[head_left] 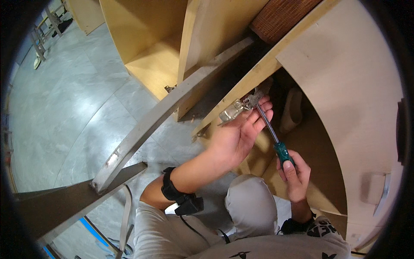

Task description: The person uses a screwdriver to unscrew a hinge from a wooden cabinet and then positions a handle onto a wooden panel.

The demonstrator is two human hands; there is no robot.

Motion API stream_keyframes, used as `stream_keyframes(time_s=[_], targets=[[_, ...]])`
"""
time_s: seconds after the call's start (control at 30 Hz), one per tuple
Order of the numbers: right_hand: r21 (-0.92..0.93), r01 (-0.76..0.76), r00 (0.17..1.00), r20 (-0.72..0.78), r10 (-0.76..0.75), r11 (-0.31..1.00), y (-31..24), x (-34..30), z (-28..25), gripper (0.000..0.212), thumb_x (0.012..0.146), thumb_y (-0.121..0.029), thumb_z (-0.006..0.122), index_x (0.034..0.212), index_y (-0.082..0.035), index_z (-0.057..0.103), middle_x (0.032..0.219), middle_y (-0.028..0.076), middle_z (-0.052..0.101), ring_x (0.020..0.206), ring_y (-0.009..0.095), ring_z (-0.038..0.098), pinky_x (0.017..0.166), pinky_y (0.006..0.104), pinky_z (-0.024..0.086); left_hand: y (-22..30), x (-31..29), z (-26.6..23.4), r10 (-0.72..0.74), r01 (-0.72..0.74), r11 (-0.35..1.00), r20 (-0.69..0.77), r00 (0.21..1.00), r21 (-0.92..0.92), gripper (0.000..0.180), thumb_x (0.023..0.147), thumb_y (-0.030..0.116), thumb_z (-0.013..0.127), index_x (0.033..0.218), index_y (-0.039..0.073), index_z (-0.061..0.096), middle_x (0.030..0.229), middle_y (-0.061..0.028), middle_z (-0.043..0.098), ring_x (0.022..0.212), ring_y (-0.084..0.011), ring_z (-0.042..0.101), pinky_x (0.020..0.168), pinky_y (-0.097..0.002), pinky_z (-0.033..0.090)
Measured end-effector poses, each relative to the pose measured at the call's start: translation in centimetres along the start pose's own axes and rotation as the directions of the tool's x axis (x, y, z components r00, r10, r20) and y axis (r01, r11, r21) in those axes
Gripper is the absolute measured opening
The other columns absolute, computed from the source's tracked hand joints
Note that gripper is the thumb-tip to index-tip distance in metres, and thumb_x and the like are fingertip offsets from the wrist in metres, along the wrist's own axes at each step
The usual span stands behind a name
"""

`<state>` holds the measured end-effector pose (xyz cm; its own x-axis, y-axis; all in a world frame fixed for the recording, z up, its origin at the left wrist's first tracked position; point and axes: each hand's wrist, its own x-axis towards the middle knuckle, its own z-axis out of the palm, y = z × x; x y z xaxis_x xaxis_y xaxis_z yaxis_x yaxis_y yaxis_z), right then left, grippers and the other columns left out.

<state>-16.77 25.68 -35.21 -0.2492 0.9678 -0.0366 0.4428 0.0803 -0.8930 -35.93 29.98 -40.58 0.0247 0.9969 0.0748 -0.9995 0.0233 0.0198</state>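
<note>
A metal cabinet hinge (248,102) is fixed along the edge of a light wooden panel (235,94). My left hand (241,136) reaches up to it, palm turned upward, with its fingers curled against the hinge and close around the tip end of a screwdriver. My right hand (296,175) is closed around the green handle of that screwdriver (282,153). Its steel shaft slants up and left, and the tip meets the hinge beside my left fingertips. The exact screw under the tip is too small to make out.
A pale door panel (345,86) with a metal handle (382,194) curves along the right. Inside the dark cabinet lies a pale shoe (292,110). A grey metal frame bar (161,108) crosses at left, before an open wooden cabinet (148,64). A brown woven object (282,19) sits above.
</note>
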Motion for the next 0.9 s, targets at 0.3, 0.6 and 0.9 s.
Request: stream_keyframes(time_s=[0.3,0.6,0.9], targets=[[0.51,-0.381,0.91,0.355,0.215,0.771,-1.2,0.4,-1.0,0.045,0.09,-0.036,0.053,0.105,0.006,0.054,0.073,0.009,0.054,0.049,0.008,0.036,0.043,0.0198,0.027,0.6,-0.4,0.3,-0.075,0.073,0.996,0.039,0.996,0.05,0.042,0.092,0.016,0.05,0.127,-0.005,0.038,0.131,-0.015,0.045,0.123,-0.0284,0.043,0.109,-0.0428,0.032],[0.585,-0.347,0.903,0.421,0.091,0.733,1.0,0.9,-0.1,0.045,0.091,-0.034,0.051,0.109,0.007,0.051,0.075,0.01,0.052,0.053,0.007,0.036,0.048,0.0194,0.03,0.7,-0.6,1.6,-0.059,0.059,0.998,-0.023,0.998,0.006,0.036,0.092,0.008,0.05,0.125,-0.004,0.044,0.126,-0.0208,0.051,0.114,-0.0336,0.053,0.1,-0.0469,0.043],[0.411,-0.134,0.958,0.287,0.012,0.902,0.6,0.6,-0.4,0.046,0.092,-0.036,0.052,0.11,0.007,0.05,0.076,0.007,0.053,0.055,0.006,0.039,0.05,0.0193,0.031,0.4,-1.0,2.1,0.043,-0.039,0.992,-0.034,0.998,0.116,0.038,0.092,0.013,0.053,0.125,-0.005,0.045,0.126,-0.02,0.051,0.111,-0.0348,0.055,0.096,-0.0468,0.046]])
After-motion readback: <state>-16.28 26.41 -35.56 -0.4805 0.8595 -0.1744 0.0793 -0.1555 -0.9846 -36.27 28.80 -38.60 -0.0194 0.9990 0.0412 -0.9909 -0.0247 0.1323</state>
